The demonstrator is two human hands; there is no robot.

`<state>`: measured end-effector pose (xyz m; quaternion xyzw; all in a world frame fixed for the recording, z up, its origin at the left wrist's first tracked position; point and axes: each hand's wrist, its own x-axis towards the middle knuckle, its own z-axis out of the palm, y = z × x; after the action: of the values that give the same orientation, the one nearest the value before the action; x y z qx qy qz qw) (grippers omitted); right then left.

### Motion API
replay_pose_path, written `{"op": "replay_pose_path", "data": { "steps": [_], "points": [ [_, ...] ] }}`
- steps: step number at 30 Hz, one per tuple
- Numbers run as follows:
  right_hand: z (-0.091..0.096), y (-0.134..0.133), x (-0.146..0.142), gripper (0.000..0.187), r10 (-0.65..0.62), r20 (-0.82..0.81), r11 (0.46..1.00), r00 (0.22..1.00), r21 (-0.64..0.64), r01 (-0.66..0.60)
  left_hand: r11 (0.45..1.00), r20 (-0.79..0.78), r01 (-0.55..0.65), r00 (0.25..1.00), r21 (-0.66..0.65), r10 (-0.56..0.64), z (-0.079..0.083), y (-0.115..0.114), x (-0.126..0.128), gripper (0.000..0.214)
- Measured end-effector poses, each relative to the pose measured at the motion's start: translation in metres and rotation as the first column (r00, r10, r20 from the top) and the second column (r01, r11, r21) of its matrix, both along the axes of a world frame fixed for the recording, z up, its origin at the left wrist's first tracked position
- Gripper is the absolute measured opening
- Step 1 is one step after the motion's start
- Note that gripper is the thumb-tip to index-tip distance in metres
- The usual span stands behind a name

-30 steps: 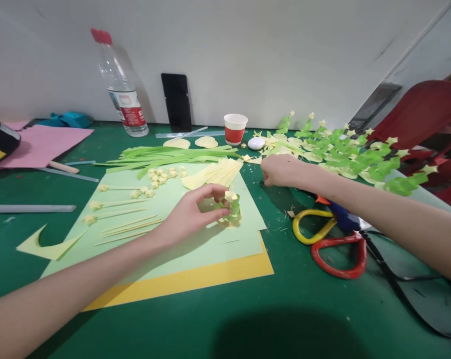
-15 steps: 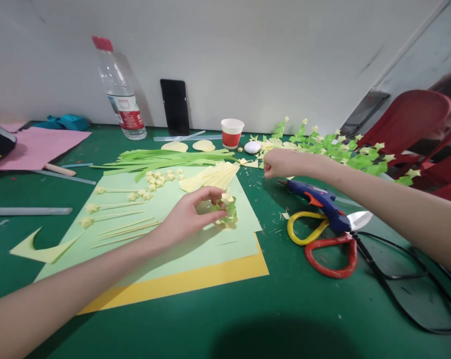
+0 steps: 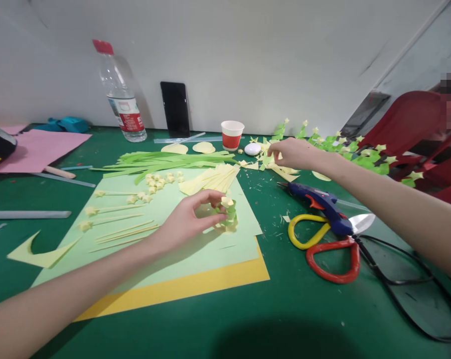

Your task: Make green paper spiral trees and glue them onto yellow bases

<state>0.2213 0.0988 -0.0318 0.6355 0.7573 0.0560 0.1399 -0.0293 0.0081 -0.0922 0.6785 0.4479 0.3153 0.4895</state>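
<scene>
My left hand (image 3: 195, 214) pinches a small paper flower (image 3: 229, 208) between thumb and fingers. It has a pale yellow star on top and a curled green strip below. The flower is held over a light green sheet (image 3: 195, 264). My right hand (image 3: 294, 153) is over a pile of pale yellow paper scraps (image 3: 285, 172), fingers pointing down and bent, with a gap between thumb and forefinger. On the green sheet are folded paper stars (image 3: 156, 183), several star-tipped sticks (image 3: 116, 206), bare sticks (image 3: 126, 237) and cream paper strips (image 3: 212, 178).
A blue glue gun (image 3: 320, 202) and scissors (image 3: 332, 259) with yellow and red handles lie at right, a black cable (image 3: 389, 284) beside them. Finished star flowers (image 3: 341, 147) stand behind my right forearm. A paper cup (image 3: 232, 134), phone (image 3: 175, 109) and bottle (image 3: 123, 97) line the wall.
My right hand has moved slightly up and right over the yellow scraps, its fist loosening into bent, parted fingers. My left hand keeps the paper flower in about the same place.
</scene>
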Motion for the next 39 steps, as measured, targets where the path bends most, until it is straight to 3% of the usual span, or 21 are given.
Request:
{"op": "replay_pose_path", "data": {
  "steps": [10, 24, 39],
  "points": [
    [-0.015, -0.004, -0.017, 0.021, 0.1, -0.009, 0.968, 0.995, -0.231, -0.099, 1.0, -0.02, -0.001, 1.0, 0.019, 0.002, 0.001, 0.0, 0.0, 0.015],
    [-0.017, 0.003, -0.023, 0.021, 0.097, 0.103, 0.955, 0.99, -0.288, -0.064, 1.0, 0.014, -0.004, 1.0, 0.012, 0.004, -0.001, 0.001, 0.0, 0.015],
    [-0.016, -0.002, -0.03, 0.023, 0.078, 0.107, 0.955, 0.991, -0.293, -0.043, 1.0, 0.067, 0.006, 0.998, -0.024, -0.004, -0.003, -0.001, 0.0, 0.015]
  ]
}}
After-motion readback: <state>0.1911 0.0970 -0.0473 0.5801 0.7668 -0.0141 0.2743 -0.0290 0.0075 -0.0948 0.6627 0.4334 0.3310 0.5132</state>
